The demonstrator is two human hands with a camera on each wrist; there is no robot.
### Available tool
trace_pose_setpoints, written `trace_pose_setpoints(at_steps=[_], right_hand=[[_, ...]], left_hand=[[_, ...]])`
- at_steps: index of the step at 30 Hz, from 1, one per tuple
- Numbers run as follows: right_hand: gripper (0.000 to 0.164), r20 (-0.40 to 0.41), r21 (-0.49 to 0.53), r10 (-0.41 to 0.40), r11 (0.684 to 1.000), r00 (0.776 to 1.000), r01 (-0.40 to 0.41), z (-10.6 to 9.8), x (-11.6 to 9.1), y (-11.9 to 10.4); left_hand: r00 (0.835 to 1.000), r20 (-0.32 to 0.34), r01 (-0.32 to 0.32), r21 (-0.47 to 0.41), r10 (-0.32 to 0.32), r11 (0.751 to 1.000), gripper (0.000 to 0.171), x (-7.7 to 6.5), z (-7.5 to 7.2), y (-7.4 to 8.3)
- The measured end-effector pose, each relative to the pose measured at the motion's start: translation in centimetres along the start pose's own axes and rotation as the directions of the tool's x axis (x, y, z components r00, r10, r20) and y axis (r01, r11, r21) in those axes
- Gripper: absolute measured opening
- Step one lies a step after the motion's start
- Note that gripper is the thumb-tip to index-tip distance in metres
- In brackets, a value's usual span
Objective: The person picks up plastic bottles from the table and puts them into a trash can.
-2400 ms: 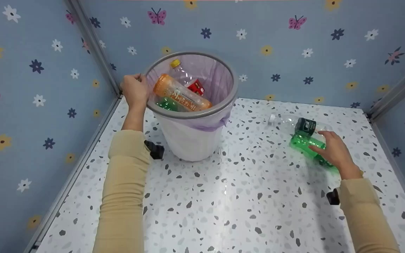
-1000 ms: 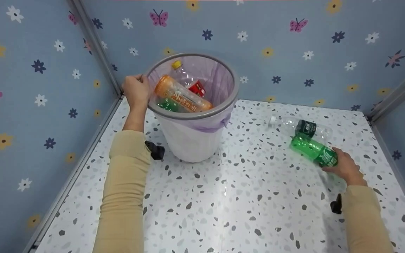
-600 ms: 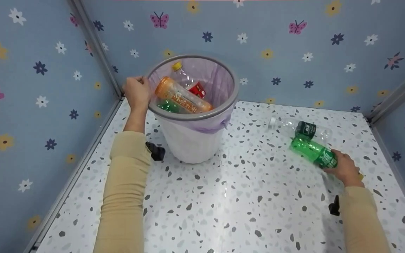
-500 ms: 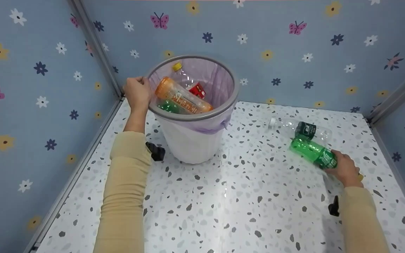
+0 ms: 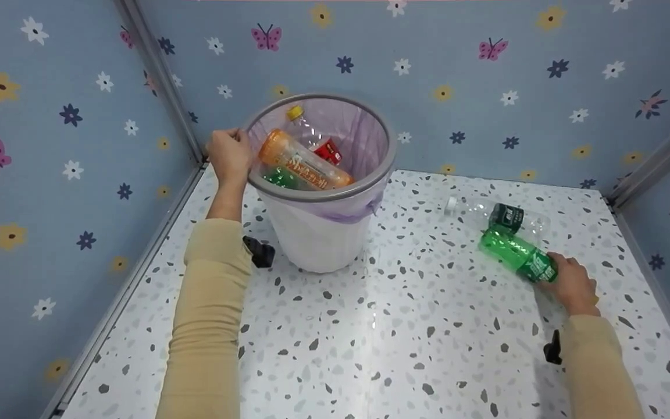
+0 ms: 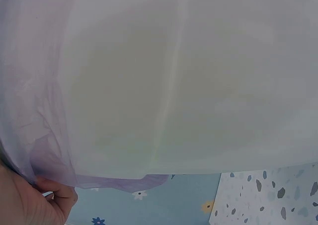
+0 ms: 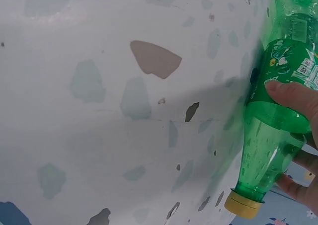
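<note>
and the right hand (image 5: 570, 285) is curled round the green bottle (image 5: 512, 251), thumb across its label in the right wrist view, fingers wrapped behind, the yellow cap (image 7: 243, 203) poking out below! the bottle slants low over the speckled floor (image 5: 416, 343), its base end overlapping the clear bottle (image 5: 477, 210) from the head camera; whether those two touch, i can't tell. that clear one lies on its side, dark label (image 5: 508, 217) showing, white cap (image 5: 451, 205) towards the bin (image 5: 319, 233).

over on the other side, the left hand (image 5: 230, 156) has its fingers bent in tight, gripping the purple liner (image 5: 364, 128) at the bin's rim. the bin stands upright, and inside sit an orange bottle (image 5: 309, 166), a yellow-capped bottle (image 5: 306, 131) with a red label and something green (image 5: 281, 177), partly hidden. behind it all, blue flowered walls (image 5: 428, 64)!
</note>
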State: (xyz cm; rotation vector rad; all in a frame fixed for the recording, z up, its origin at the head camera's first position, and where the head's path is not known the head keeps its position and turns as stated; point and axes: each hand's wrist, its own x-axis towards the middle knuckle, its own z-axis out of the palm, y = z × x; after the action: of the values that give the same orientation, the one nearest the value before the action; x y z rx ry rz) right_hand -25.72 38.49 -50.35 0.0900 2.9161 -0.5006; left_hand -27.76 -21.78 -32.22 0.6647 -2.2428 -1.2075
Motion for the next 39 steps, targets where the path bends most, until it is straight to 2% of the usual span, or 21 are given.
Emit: trace_pose_setpoints(at_steps=[7, 10, 17, 23, 30, 33, 39], right_hand=[[0.080, 0.015, 0.008, 0.030, 1.000, 0.999, -0.030, 0.0, -0.7, -0.3], [0.079, -0.006, 0.004, 0.008, 1.000, 1.000, -0.008, 0.1, -0.9, -0.5], [0.070, -0.125, -0.040, -0.122, 0.992, 0.985, 0.118, 0.0, -1.3, -1.1], [0.070, -0.157, -0.046, -0.149, 0.989, 0.976, 0.143, -0.5, -1.8, -2.3], [0.072, -0.158, -0.019, -0.130, 0.991, 0.979, 0.129, -1.4, -2.2, -4.2], [0.071, -0.185, -0.027, -0.160, 0.987, 0.970, 0.158, -1.9, -2.5, -4.9], [0.068, -0.262, -0.038, -0.234, 0.972, 0.936, 0.232, -3.0, -3.1, -6.6]], left_hand=[[1.000, 0.019, 0.009, -0.019, -0.009, 1.000, 0.029, -0.2, 0.0, -0.1], [1.000, 0.026, 0.013, -0.027, -0.012, 1.000, 0.029, -0.3, 0.0, -0.1], [1.000, -0.007, -0.015, 0.013, 0.015, 1.000, 0.036, -0.1, -0.1, -0.1], [1.000, -0.009, -0.010, 0.006, 0.010, 1.000, 0.036, 0.0, 0.0, -0.2], [1.000, -0.009, 0.004, 0.011, -0.004, 1.000, 0.029, 0.0, 0.2, -0.1], [1.000, -0.012, 0.005, 0.012, -0.005, 1.000, 0.029, 0.0, 0.2, 0.0], [1.000, -0.013, 0.006, 0.004, -0.006, 1.000, 0.028, 0.1, 0.2, 0.0]])
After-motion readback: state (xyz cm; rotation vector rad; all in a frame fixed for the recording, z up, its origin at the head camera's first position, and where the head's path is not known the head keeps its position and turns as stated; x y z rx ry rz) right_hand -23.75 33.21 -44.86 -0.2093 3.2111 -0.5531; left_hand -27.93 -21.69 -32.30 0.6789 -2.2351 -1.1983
